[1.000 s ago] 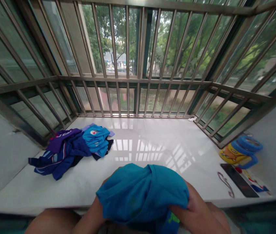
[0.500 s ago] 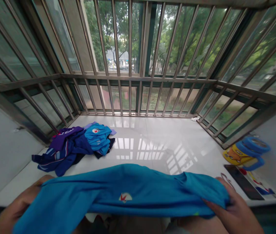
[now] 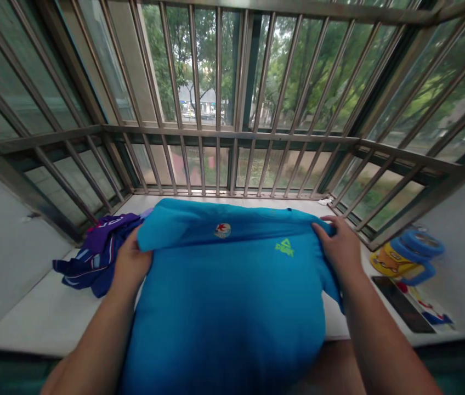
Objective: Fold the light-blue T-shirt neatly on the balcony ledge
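A blue T-shirt [image 3: 232, 296] is stretched between my two hands over the white sill, its lower part hanging toward me. On it show a round red-and-white badge and a green printed logo. My left hand [image 3: 134, 258] is closed on the shirt's upper left side, where the cloth folds over. At the upper right, my right hand [image 3: 339, 241] pinches the other shoulder area, and a sleeve dangles beneath it. The shirt hides part of a clothes pile [image 3: 101, 252], purple and navy, lying to the left of my left hand.
Metal window bars [image 3: 232, 131] enclose the white sill [image 3: 30, 307] on three sides. At the right stand a blue-and-yellow mug [image 3: 405, 255] and a dark phone-like slab [image 3: 403, 304] with small colourful items beside it. A white scrap [image 3: 325, 201] lies in the far right corner.
Both hands have moved forward and closer together, carrying the shirt away from me. The shirt has unfolded downward, showing its green logo and covering part of the clothes pile.
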Available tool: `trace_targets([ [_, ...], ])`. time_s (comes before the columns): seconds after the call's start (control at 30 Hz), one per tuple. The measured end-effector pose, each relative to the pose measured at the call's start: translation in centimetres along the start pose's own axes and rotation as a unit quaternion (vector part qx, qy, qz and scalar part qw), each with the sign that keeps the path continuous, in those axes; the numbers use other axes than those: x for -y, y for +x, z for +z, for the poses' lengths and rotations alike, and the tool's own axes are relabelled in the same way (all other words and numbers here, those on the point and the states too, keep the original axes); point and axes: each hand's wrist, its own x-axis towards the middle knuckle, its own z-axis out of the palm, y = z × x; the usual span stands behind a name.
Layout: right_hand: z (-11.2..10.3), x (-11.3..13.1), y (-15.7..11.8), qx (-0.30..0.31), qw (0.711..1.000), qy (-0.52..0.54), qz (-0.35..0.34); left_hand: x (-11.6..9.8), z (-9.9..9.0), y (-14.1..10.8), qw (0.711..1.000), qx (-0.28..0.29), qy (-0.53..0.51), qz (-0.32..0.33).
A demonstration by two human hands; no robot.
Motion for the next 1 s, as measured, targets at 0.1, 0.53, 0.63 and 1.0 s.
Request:
trace_targets([
  [0.1,5.0,-0.1,-1.4,0.062,0.987,-0.148,-0.019,2.4,5.3,-0.8,0.995,0.037,0.088,-0.032],
  [0.53,17.0,0.2,-18.6,0.326,0.929,-0.169,-0.048,5.2,16.9,-14.2,0.882,0.315,0.299,0.182],
  [0.63,16.7,-0.9,-18.4,0.344,0.923,-0.151,-0.086,5.3,15.9,-18.4,0.884,0.300,0.323,0.157],
  [1.0,13.6,-3.7,-17.3,0.371,0.902,-0.103,-0.196,5.4,13.4,-8.2,0.912,0.222,0.319,0.128],
])
